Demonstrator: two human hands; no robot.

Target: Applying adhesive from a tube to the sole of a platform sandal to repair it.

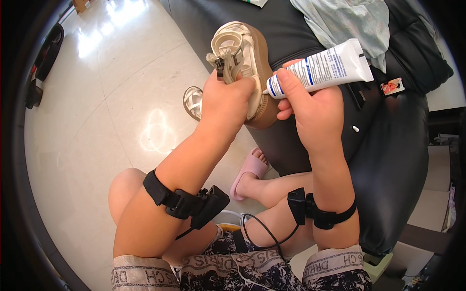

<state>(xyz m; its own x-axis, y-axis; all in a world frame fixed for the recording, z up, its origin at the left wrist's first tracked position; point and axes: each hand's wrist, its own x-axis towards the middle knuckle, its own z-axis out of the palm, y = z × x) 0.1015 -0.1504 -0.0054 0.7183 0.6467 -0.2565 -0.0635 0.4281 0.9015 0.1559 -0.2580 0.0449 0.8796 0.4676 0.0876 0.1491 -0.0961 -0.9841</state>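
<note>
A beige strappy sandal (pixel 257 53) with a thick tan sole is gripped in my left hand (pixel 223 102), sole edge toward my right. My right hand (pixel 310 106) is closed around a white tube (pixel 335 63) with blue bands, its uncapped nozzle at the sandal's edge, near the sole seam; whether it touches, I cannot tell. A second beige sandal (pixel 192 99) shows behind my left hand, partly hidden. A small white cap (pixel 355 129) lies on the black leather seat to the right of my right hand.
The black leather seat (pixel 383 169) bears a pale cloth (pixel 344 24), a small colourful packet (pixel 392 86) and a dark flat object (pixel 357 97). Tiled floor (pixel 97 136) is at left, with dark objects (pixel 46 53) by its edge. My pink-slippered foot (pixel 247 169) is below.
</note>
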